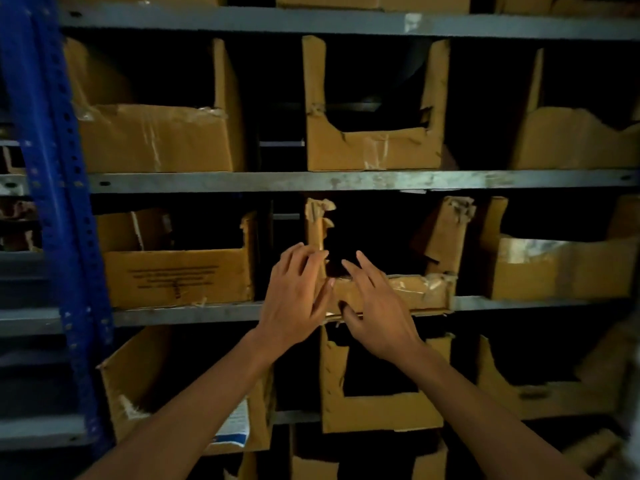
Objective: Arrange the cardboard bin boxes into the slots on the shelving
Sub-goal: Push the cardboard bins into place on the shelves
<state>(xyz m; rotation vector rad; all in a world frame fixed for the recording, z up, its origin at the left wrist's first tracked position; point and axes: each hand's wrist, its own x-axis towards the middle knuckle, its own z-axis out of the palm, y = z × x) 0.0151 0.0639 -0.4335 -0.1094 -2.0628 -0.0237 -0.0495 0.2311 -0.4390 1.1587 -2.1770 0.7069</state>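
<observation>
Cardboard, torn and taped, is met by two bare hands at the middle slot of dim steel shelving. The left hand [296, 303] is held against the left wall of the torn bin box [415, 292], its fingers spread and only lightly bent, with nothing clasped. The right hand [379, 320] is laid over that box's low front lip, fingers stretched straight toward the dark opening and the thumb set against the lip's lower edge; no closed grasp is seen. The torn bin box is seated in its slot, its front edge overlapping the grey shelf rail [187, 315]. Left of it a printed bin box [176, 278] is shelved, and right of it a taped bin box [554, 271]. Directly below it a cut-front box [381, 410] is seen, and directly above it an upper box [374, 147]. Far left of it a blue perforated upright [55, 188] is shown.
</observation>
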